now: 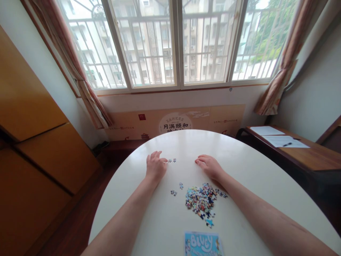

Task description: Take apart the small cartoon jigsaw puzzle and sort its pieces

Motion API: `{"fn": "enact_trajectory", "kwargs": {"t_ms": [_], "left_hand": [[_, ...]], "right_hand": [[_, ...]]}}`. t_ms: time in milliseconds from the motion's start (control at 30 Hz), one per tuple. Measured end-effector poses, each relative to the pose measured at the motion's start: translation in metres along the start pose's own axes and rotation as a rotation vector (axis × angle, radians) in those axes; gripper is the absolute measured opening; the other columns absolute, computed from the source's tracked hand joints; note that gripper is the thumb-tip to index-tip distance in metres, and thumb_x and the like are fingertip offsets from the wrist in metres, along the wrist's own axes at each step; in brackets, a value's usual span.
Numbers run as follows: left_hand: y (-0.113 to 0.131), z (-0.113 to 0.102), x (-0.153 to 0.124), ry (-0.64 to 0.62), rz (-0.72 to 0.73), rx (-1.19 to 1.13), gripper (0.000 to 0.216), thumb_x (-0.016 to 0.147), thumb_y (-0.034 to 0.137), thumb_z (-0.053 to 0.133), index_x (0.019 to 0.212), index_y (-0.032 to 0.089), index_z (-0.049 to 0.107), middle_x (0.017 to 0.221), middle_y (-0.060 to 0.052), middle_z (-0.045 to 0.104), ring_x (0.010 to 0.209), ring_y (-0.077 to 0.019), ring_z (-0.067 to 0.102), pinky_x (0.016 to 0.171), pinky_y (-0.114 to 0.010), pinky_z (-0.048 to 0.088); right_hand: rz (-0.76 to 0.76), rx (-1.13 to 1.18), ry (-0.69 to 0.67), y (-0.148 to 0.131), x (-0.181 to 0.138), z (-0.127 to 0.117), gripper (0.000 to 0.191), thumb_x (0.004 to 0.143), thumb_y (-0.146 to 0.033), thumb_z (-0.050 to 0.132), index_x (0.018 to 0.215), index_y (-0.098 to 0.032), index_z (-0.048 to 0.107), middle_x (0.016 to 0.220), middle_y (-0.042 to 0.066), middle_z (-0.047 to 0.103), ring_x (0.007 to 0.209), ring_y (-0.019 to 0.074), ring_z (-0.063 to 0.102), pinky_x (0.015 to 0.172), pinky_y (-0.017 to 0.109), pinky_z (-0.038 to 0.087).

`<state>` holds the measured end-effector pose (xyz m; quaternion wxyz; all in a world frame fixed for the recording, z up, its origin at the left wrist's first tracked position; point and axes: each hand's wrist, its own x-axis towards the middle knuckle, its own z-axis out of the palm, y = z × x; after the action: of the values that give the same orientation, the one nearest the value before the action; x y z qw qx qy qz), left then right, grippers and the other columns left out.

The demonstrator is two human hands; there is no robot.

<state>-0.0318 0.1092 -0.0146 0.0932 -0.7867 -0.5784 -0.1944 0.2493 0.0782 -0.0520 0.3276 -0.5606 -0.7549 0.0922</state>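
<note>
Jigsaw pieces (201, 200) lie in a loose heap on the round white table (239, 217), between the person's two forearms and nearer the body than either hand. The left hand (156, 165) is on the far part of the table, left of the heap, with its fingers parted and lightly bent and its thumb out to the right. The thumb tip comes right up to a pair of small pieces (174, 160) lying side by side; whether it touches the nearer one I cannot tell, and no piece shows lifted in its grasp. The right hand (209, 166) lies low over the table beyond the heap, fingers half curled and close together, thumb drawn in near them; its underside is hidden, so I cannot tell whether it has hold of anything. A few stray pieces (173, 192) sit apart between the left forearm and the heap. One light-blue piece (209, 223) lies at the heap's near edge, and just below it is a blue Bluey packet (203, 244).
</note>
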Motion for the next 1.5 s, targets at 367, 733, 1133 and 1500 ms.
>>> {"fn": "enact_trajectory", "kwargs": {"t_ms": [367,733,1133,1500], "left_hand": [[-0.002,-0.004,0.0,0.006,-0.015,0.025,0.032,0.081,0.015,0.057,0.098,0.03,0.079,0.138,-0.007,0.056,0.131,-0.0305,0.044,0.112,-0.052,0.03],[0.0,0.0,0.001,-0.092,0.018,0.018,0.038,0.082,0.013,0.056,0.107,0.033,0.077,0.146,-0.005,0.05,0.137,-0.0326,0.038,0.112,-0.055,0.03],[0.005,-0.001,0.002,-0.101,0.031,0.001,0.034,0.085,0.016,0.056,0.107,0.032,0.077,0.144,-0.005,0.051,0.136,-0.0318,0.039,0.112,-0.054,0.031],[-0.007,-0.001,0.002,0.029,-0.049,0.05,0.035,0.081,0.012,0.056,0.1,0.031,0.079,0.139,-0.008,0.055,0.131,-0.0286,0.045,0.11,-0.048,0.033]], "right_hand": [[0.002,-0.007,0.006,0.0,-0.001,0.001,0.035,0.095,-0.037,0.044,0.096,-0.023,0.077,0.112,0.007,0.07,0.107,0.0216,0.063,0.099,0.034,0.045],[-0.005,-0.009,-0.001,0.001,0.0,0.002,0.035,0.095,-0.038,0.044,0.098,-0.023,0.076,0.112,0.007,0.07,0.108,0.0218,0.063,0.1,0.035,0.044],[-0.002,-0.013,0.001,0.001,-0.001,0.001,0.035,0.094,-0.037,0.044,0.099,-0.022,0.076,0.114,0.007,0.07,0.108,0.0229,0.062,0.101,0.037,0.044],[0.003,-0.013,0.007,0.0,-0.001,0.001,0.033,0.093,-0.035,0.046,0.099,-0.023,0.076,0.114,0.007,0.07,0.109,0.0231,0.063,0.1,0.037,0.045]]}}
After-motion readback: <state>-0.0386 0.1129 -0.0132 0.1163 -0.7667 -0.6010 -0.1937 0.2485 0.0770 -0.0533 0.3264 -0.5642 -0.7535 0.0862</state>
